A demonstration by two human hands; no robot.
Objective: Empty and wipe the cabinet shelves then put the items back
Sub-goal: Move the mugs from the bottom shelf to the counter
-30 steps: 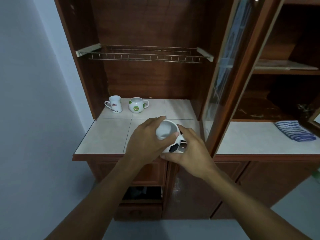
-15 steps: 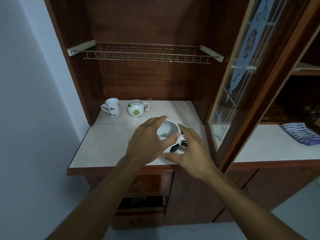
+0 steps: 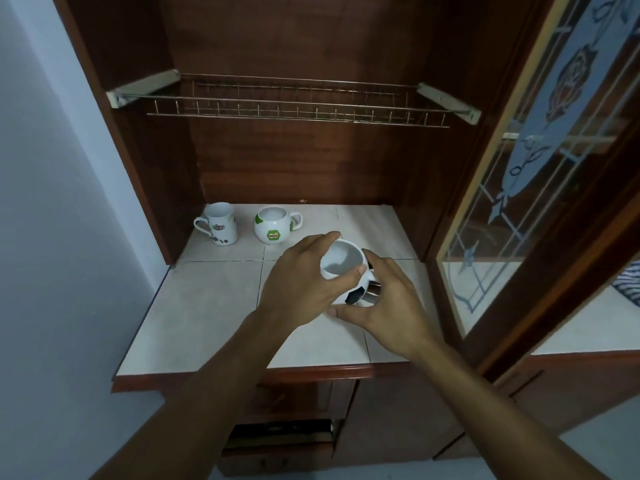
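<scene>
A white mug with black football patches (image 3: 348, 271) is held over the tiled cabinet shelf (image 3: 207, 306). My left hand (image 3: 301, 285) grips its rim, thumb on the near edge and fingers round the far side. My right hand (image 3: 384, 306) cups the mug's right side and base, covering the handle. At the back left of the shelf stand a tall white printed mug (image 3: 218, 227) and a round white mug with green patches (image 3: 275, 225), both upright and apart from each other.
A wire rack (image 3: 298, 105) spans the cabinet above the shelf. The glass door (image 3: 540, 174) stands open on the right. A blue striped cloth (image 3: 628, 284) lies on the neighbouring tiled counter. Below the shelf a drawer hangs partly open.
The view has shifted closer and left toward the cabinet. Both hands keep the same hold on the football mug, which has stayed over the shelf's middle.
</scene>
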